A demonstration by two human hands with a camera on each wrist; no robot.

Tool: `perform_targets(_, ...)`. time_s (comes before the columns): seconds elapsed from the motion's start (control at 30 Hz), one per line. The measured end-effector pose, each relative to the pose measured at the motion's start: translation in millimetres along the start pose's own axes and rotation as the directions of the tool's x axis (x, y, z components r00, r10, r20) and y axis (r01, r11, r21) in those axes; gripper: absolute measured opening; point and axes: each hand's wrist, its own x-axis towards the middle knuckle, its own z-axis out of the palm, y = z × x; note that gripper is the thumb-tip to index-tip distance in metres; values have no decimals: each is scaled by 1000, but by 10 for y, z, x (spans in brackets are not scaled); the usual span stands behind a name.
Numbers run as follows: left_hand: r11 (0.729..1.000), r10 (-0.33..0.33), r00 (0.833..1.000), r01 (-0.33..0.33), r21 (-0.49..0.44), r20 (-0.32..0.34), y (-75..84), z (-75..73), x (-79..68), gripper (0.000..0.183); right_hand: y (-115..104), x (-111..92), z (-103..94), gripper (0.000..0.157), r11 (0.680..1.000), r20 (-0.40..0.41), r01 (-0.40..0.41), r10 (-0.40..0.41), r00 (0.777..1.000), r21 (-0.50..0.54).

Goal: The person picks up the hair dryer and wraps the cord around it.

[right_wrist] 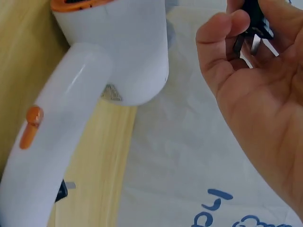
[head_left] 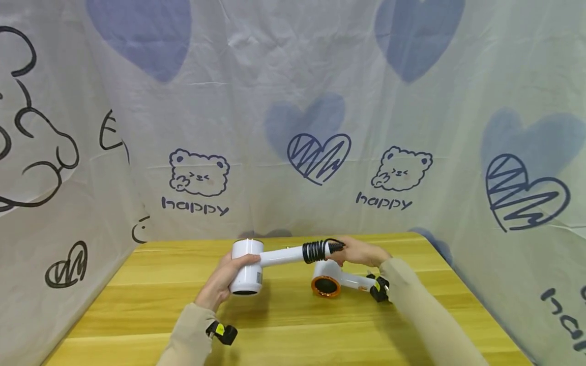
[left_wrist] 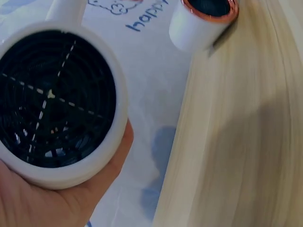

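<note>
In the head view my left hand point(head_left: 217, 284) grips a white hair dryer point(head_left: 247, 278) round its barrel, thumb across the front. The dryer is held up over the table, its handle pointing right. A black cord point(head_left: 313, 251) is wound in several turns round the handle's end. At that end my right hand point(head_left: 361, 252) pinches the black plug point(right_wrist: 254, 20) between curled fingers and thumb; its metal prongs show in the right wrist view. The dryer's dark round grille point(left_wrist: 57, 99) fills much of the left wrist view.
A second white hair dryer point(head_left: 354, 280) with an orange rim point(head_left: 326, 294) lies on the wood-grain table point(head_left: 284, 330), below my right hand. A white cloth point(head_left: 256, 112) printed with hearts and bears hangs behind and at both sides.
</note>
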Motion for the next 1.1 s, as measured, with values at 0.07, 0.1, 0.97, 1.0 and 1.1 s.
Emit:
perform_targets(0.07, 999, -1, 1000, 0, 34, 22, -5, -30, -12, 65, -10, 13, 10, 34, 999, 14, 46, -46, 999, 20)
perform_targets(0.1, 999, -6, 1000, 4, 51, 31, -9, -46, -18, 65, -18, 21, 20, 38, 998, 27, 62, -63, 998, 27)
perform_targets(0.97, 927, 84, 996, -85, 364, 18, -11, -222, -140, 69, -496, 245, 455, 6, 968, -5, 165, -169, 986, -190)
perform_targets(1.0, 930, 83, 997, -77, 361, -2, -10, -236, -144, 70, -525, 256, 475, 6, 968, -19, 161, -168, 986, -191)
perform_targets(1.1, 934, 78, 996, -56, 354, -48, -13, -295, -160, 72, -571, 303, 551, 9, 976, -66, 147, -160, 985, -162)
